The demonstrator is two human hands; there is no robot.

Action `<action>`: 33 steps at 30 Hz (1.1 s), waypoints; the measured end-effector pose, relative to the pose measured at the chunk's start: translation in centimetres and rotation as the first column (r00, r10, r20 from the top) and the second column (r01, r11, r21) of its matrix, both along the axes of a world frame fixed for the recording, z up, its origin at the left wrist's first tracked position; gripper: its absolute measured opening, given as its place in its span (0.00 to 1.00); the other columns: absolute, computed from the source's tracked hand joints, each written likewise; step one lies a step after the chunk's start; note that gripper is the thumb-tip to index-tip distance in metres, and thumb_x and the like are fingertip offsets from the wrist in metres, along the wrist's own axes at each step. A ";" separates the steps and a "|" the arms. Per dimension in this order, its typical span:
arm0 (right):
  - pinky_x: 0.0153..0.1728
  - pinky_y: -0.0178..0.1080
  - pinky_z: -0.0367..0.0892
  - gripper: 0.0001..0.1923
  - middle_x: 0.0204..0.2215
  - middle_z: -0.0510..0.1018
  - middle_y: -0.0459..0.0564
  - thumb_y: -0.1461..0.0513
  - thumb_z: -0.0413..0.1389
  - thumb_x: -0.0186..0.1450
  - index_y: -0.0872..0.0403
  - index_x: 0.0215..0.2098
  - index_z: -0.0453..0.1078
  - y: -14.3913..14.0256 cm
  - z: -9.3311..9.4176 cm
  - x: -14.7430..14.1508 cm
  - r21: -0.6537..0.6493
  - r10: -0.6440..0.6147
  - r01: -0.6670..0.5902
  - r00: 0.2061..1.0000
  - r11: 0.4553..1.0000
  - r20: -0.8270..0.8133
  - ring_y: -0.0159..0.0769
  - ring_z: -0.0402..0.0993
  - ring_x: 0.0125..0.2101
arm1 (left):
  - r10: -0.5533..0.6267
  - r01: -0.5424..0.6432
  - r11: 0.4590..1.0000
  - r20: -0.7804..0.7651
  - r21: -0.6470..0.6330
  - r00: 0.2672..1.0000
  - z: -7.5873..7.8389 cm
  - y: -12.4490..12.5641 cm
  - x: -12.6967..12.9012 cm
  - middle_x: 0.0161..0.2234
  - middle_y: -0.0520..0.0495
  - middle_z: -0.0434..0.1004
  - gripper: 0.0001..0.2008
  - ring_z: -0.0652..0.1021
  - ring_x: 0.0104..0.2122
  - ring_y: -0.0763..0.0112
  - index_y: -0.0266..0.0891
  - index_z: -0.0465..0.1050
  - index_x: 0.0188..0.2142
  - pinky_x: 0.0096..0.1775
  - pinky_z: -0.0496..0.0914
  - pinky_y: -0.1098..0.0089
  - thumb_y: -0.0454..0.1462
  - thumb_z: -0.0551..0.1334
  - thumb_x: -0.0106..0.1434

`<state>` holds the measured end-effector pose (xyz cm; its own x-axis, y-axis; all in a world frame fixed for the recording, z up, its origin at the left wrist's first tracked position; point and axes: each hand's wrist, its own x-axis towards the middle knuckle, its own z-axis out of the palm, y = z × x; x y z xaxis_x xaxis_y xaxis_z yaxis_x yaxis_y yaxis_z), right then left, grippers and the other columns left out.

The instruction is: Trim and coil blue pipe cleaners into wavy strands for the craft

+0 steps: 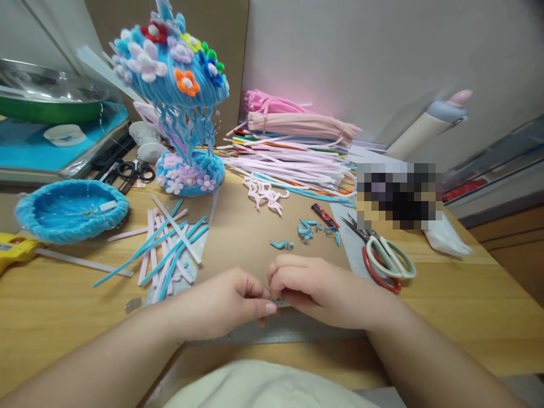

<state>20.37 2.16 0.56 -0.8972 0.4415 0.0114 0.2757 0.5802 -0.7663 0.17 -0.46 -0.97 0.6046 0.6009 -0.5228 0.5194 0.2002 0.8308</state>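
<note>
My left hand point(238, 300) and my right hand point(306, 289) meet low over the front of a brown board point(238, 243), with thumbs and fingers pinched close together. Whatever they pinch is mostly hidden; only a small bluish bit shows between the fingertips. Beyond my right hand lie short curled blue pipe-cleaner pieces point(278, 244), with another small group of blue pieces point(305, 228) farther right. Bent pale pink pipe-cleaner pieces point(266, 194) rest at the board's far side. To the left, cut blue and pink pipe-cleaner strips point(174, 249) lie crossed in a loose heap.
A flowered blue jellyfish-shaped lamp point(170, 85) stands at the back left. Nearby sit a fuzzy blue bowl shape point(76, 209) and a yellow glue gun point(17, 252). Scissors point(389, 258) lie at right, below a pixelated patch. Pipe-cleaner bundles point(297, 124) are stacked behind.
</note>
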 end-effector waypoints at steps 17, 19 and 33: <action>0.35 0.33 0.63 0.10 0.31 0.72 0.46 0.75 0.51 0.60 0.56 0.32 0.68 0.8 0.3 1.2 -0.064 -0.025 0.028 0.998 0.998 0.054 0.29 0.66 0.33 | -0.033 0.036 0.999 -0.073 0.035 0.997 0.0 -0.3 -0.2 0.18 0.57 0.51 0.20 0.54 0.20 0.77 0.36 0.70 0.24 0.21 0.48 0.74 0.49 0.56 0.60; 0.35 0.33 0.63 0.10 0.31 0.73 0.46 0.74 0.50 0.60 0.56 0.33 0.68 1.3 0.4 1.6 -0.139 0.004 0.006 0.997 0.990 0.074 0.29 0.67 0.32 | -0.032 0.031 0.999 -0.031 -0.012 0.999 0.3 -0.2 -0.4 0.18 0.57 0.56 0.20 0.56 0.20 0.77 0.35 0.75 0.28 0.21 0.50 0.74 0.50 0.57 0.59; 0.29 0.31 0.63 0.14 0.29 0.73 0.47 0.59 0.64 0.57 0.58 0.37 0.68 0.3 -2.1 -0.7 -0.846 -0.388 0.042 0.900 0.532 -0.200 0.27 0.70 0.27 | 0.274 -0.078 0.894 0.401 -0.440 0.874 1.1 0.1 -0.9 0.17 0.59 0.57 0.13 0.54 0.17 0.82 0.34 0.75 0.32 0.20 0.45 0.74 0.43 0.62 0.59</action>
<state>19.70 2.48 -1.57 -0.7839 0.5916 -0.1886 -0.0602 -0.3748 -0.9252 -0.69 -0.34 0.11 0.7324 0.5181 -0.4418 0.0398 0.6152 0.7874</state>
